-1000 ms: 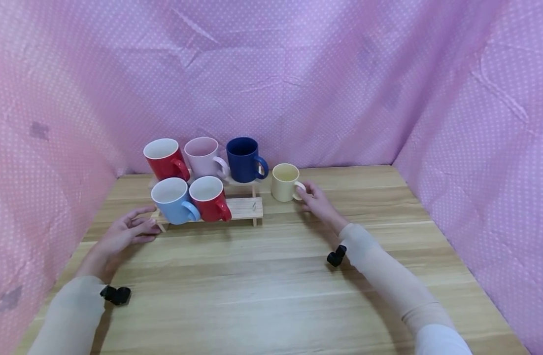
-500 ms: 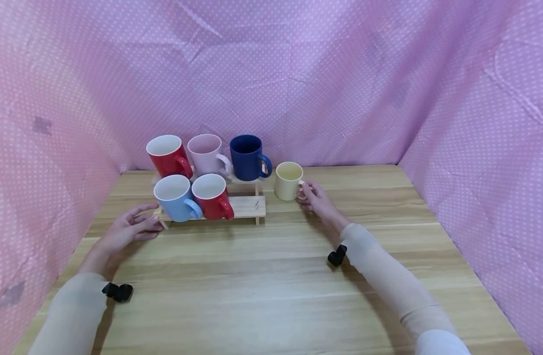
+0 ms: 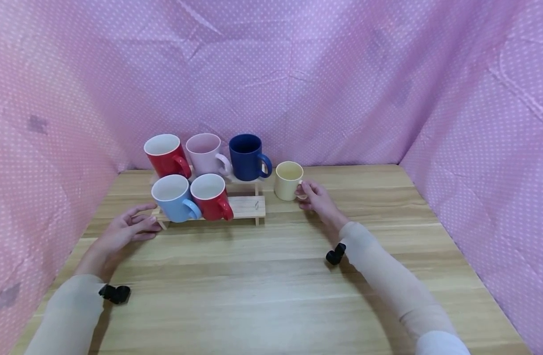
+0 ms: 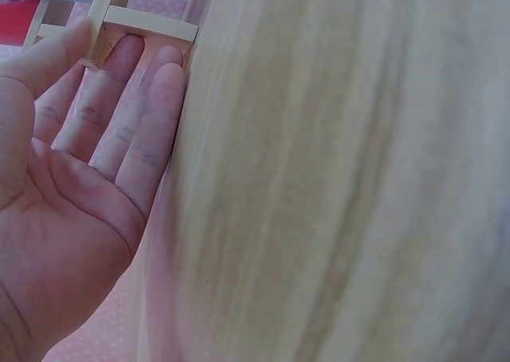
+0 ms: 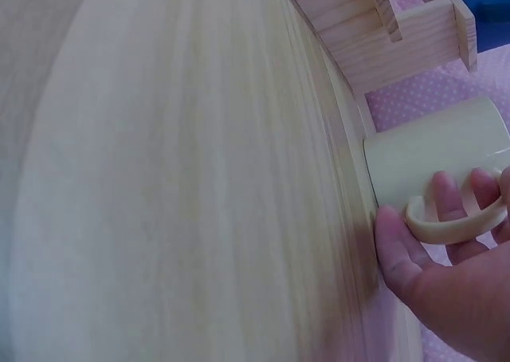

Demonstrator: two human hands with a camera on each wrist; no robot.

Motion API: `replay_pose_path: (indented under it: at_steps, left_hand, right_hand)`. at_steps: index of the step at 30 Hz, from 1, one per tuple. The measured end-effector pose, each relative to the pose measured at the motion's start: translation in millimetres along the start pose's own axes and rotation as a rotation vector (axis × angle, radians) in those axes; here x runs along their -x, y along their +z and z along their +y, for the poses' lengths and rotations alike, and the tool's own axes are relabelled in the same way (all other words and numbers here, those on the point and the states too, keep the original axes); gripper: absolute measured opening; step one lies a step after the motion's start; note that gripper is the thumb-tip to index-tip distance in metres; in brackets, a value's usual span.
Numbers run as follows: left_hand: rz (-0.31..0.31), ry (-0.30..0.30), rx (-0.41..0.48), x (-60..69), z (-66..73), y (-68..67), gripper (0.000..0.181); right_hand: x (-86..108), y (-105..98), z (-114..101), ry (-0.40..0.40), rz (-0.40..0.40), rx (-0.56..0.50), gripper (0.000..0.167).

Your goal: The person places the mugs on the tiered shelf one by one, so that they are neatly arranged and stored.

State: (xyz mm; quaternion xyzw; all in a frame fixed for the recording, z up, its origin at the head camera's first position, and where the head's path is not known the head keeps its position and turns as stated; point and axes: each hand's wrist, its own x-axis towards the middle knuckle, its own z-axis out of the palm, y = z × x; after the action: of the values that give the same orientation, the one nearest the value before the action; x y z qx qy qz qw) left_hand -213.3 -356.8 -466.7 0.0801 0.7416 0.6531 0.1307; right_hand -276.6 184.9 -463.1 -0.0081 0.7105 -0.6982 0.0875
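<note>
My right hand [image 3: 318, 201] holds the pale yellow mug [image 3: 288, 182] by its handle; the mug stands upright on the table, right of the two-tier wooden rack [image 3: 247, 208]. In the right wrist view, fingers [image 5: 449, 196] pass through the handle. My left hand [image 3: 124, 231] touches the rack's left end, its fingers mostly straight and the thumb against the wood. On the lower tier sit a light blue mug [image 3: 174, 201] and a red mug [image 3: 209, 197]. Another red mug [image 3: 165, 157], a pale pink mug [image 3: 205, 155] and a navy mug [image 3: 246, 158] line the upper tier.
The wooden table [image 3: 249, 286] extends in front of the rack and to its right. A pink dotted cloth [image 3: 289, 84] hangs behind and along both sides. Each sleeve carries a small black camera [image 3: 335, 254].
The view has shifted slightly. My right hand's grip on the yellow mug's handle has adjusted a little, while the left hand stays at the rack's end.
</note>
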Motion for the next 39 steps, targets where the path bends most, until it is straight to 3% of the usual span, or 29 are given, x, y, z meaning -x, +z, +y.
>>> replay_pose_path:
  at_steps: [8,22,29,39]
  left_hand:
    - [0.019,-0.027,-0.092,2.2,0.6,1.6,0.045]
    - [0.011,-0.022,-0.081,2.1,-0.1,1.4,0.044]
    - [0.029,-0.057,-0.101,3.2,0.2,0.3,0.047]
    - [0.019,-0.044,-0.103,2.6,3.0,0.1,0.048]
  right_hand:
    - [3.7,0.0,0.5,-0.038,0.006,-0.056,0.036]
    - [10.2,2.2,-1.9,-0.035,0.046,-0.116,0.038]
    - [29.2,-1.3,-14.9,-0.043,0.001,-0.083,0.039]
    - [64.4,4.5,-43.1,-0.05,-0.119,-0.091,0.036]
